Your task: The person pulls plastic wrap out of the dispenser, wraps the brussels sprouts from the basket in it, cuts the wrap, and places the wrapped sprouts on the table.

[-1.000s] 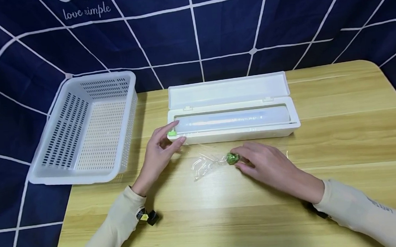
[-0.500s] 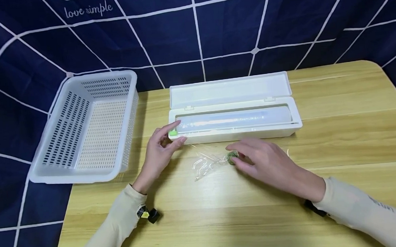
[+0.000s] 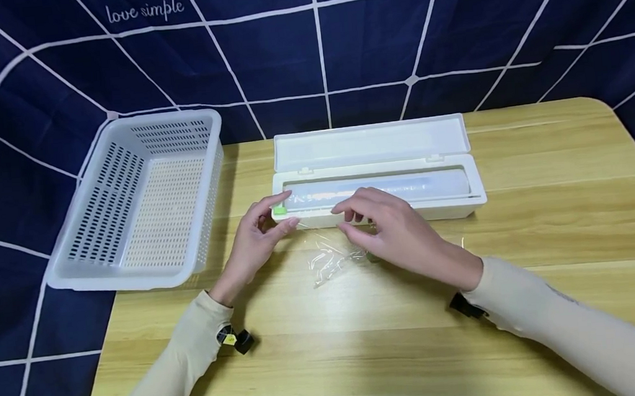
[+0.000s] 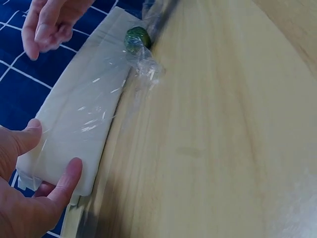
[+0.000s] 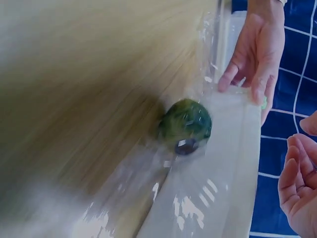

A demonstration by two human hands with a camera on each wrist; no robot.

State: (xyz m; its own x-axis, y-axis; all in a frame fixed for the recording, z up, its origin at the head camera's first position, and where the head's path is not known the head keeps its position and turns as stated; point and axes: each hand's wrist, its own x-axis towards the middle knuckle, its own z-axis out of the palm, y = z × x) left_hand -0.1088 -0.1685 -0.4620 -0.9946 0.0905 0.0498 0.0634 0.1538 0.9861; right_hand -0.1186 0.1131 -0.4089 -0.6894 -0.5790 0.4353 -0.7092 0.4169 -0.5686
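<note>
My left hand (image 3: 251, 243) grips the left end of a white cling film dispenser box (image 3: 475, 180), thumb at the front, index finger over the top beside a green slider (image 3: 279, 211). The lid stands open at the back and a film roll (image 3: 439, 183) lies inside. In front of the box, clear cling film (image 3: 331, 265) lies on the table around a small round green fruit (image 4: 137, 39), lime-like, mostly hidden from the head view. Over the box's front edge hovers my right hand (image 3: 395, 232), its fingers loosely bent with nothing between them.
A white perforated plastic basket (image 3: 205, 231) stands left of the box. The wooden table (image 3: 352, 357) backs onto a dark blue cloth (image 3: 261, 53) with white lines. Its rounded far corner is on the right.
My right hand has let go of the wrapped green fruit and moved up and left toward the box. The left hand keeps its grip on the box end.
</note>
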